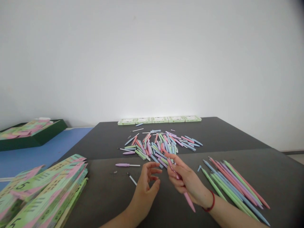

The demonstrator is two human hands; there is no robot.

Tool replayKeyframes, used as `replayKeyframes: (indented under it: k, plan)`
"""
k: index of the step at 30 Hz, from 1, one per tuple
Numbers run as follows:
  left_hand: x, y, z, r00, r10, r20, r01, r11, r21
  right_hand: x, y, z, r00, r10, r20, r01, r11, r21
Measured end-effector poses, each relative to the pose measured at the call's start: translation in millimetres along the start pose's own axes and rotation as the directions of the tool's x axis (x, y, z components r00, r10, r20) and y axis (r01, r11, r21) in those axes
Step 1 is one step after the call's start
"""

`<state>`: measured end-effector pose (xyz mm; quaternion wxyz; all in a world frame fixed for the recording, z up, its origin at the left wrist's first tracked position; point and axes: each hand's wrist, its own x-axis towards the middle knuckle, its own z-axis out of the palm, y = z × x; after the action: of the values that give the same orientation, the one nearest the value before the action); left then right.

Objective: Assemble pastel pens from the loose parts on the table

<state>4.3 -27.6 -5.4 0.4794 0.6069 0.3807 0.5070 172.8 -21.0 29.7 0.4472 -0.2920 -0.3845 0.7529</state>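
Note:
My right hand is closed around a pink pen, its tapered end pointing down toward me. A red band circles that wrist. To its left, my left hand is empty, with curved fingers and the thumb apart from them. Just beyond both hands lies a loose heap of pastel pen parts, with caps, barrels and thin white refills mixed together. A purple pen part with a white refill and a dark-tipped refill lie left of my left hand. Assembled-looking pens rest in a row at the right.
Several flat light-green boxes line the table's far edge against the wall. Stacked green-and-pink printed packets lie at the near left. A dark green tray with more packets stands on a blue surface. A small blue piece lies beside the pen row.

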Motion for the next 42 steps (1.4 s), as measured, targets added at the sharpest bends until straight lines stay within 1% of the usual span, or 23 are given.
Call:
replayKeyframes:
  k: [4,11,17,23,29,32,37,40,42]
  plan:
    - [0.0,-1.0,-0.2,1.000,-0.003,0.000,0.003,1.000,-0.007,0.7,-2.0,-0.8,1.000,0.008,0.009,-0.008,1.000,0.011]
    - [-0.6,-3.3,-0.5,1.000,-0.015,0.015,0.015,1.000,-0.004,1.6,-2.5,-3.7,1.000,-0.029,-0.001,0.029,0.998,0.052]
    - [-2.1,-1.2,1.0,1.000,-0.007,0.027,0.007,1.000,0.000,0.9,-2.7,-3.3,0.999,-0.026,-0.018,0.027,0.999,0.034]
    - [-2.2,-1.6,0.6,1.000,-0.018,0.017,0.018,1.000,-0.020,2.3,-2.8,-5.4,1.000,-0.027,0.000,0.027,0.998,0.059]
    - [-2.1,-2.9,0.0,0.999,-0.020,0.028,0.020,1.000,-0.007,0.7,-4.5,-6.4,1.000,-0.011,-0.009,0.012,0.996,0.083]
    - [-3.3,-4.2,0.2,0.999,-0.010,0.047,0.009,1.000,0.008,0.0,-3.8,-5.4,0.999,-0.037,0.018,0.035,0.996,0.082]
    - [-7.2,-9.1,0.6,0.997,0.014,0.070,-0.016,1.000,0.026,1.4,-2.0,-4.1,0.980,-0.176,0.095,0.172,0.984,0.049]
    - [-8.3,-12.0,0.6,0.995,0.034,0.090,-0.038,0.998,0.042,1.1,-1.6,-5.0,0.966,-0.200,0.165,0.197,0.980,0.032]
    - [-8.5,-12.8,0.5,0.995,0.041,0.095,-0.047,0.997,0.054,0.3,-1.9,-5.9,0.960,-0.211,0.185,0.210,0.977,0.027]
